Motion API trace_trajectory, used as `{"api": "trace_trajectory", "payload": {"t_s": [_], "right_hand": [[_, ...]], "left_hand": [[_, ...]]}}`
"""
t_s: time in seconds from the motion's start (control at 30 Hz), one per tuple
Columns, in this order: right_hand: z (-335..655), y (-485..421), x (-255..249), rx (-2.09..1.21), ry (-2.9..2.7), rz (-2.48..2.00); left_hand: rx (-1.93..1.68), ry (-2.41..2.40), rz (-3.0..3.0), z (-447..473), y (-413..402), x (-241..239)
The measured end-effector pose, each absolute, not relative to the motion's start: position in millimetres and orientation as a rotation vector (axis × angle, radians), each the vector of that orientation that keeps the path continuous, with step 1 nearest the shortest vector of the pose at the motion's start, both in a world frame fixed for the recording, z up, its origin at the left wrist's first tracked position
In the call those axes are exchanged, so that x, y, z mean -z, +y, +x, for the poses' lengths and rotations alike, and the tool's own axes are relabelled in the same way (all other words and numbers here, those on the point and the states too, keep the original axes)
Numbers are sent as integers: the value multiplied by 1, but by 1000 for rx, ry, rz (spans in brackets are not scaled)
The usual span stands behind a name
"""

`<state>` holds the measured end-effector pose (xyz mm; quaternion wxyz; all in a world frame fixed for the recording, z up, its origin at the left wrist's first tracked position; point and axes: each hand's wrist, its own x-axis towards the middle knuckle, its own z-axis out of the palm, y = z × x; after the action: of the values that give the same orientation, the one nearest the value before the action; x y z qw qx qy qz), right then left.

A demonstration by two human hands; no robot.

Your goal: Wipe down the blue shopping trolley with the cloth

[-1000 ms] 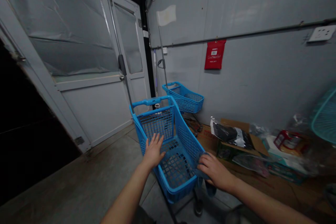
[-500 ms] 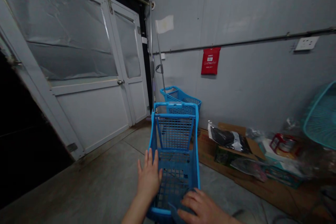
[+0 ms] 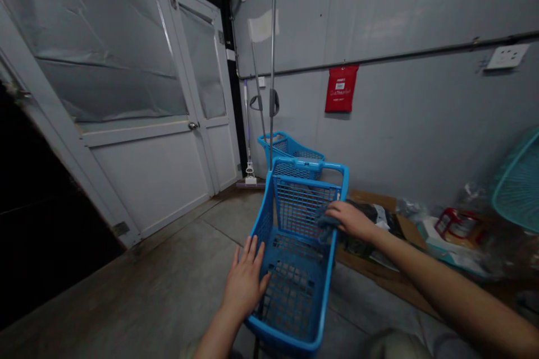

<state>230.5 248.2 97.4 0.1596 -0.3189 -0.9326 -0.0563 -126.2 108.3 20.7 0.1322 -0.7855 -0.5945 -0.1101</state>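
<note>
A small blue plastic shopping cart stands on the concrete floor in front of me. My left hand lies flat with fingers spread on the cart's left rim. My right hand reaches across to the right rim near the far end and presses a dark grey-blue cloth against it. The basket is empty inside.
A second blue cart stands behind by the grey wall, with mop poles leaning near it. White double doors stand to the left. Cardboard, bags and boxes lie along the wall on the right, and a teal fan guard.
My right hand with the cloth has moved from the near end of the cart along the right rim to its far end. The cart has swung a little. My left hand stays on the left rim.
</note>
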Motion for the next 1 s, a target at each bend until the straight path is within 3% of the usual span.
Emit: {"api": "trace_trajectory", "payload": {"t_s": [0.17, 0.33, 0.43, 0.6, 0.83, 1.0], "right_hand": [[232, 273, -90, 285, -2418, -1063], [178, 183, -42, 39, -2393, -916], [139, 125, -22, -51, -2476, -821], [108, 99, -28, 0, -2664, -600], [206, 165, -61, 345, -2523, -821], [312, 214, -112, 484, -2342, -1101]], "left_hand": [[348, -1662, -2294, -139, 121, -15], [359, -1622, -2340, -170, 149, -22], [423, -1830, -2232, -169, 156, -26], [666, -1999, -2121, -134, 121, -8], [500, -1994, -2250, -144, 96, 0], [616, -1877, -2274, -165, 107, -12]]}}
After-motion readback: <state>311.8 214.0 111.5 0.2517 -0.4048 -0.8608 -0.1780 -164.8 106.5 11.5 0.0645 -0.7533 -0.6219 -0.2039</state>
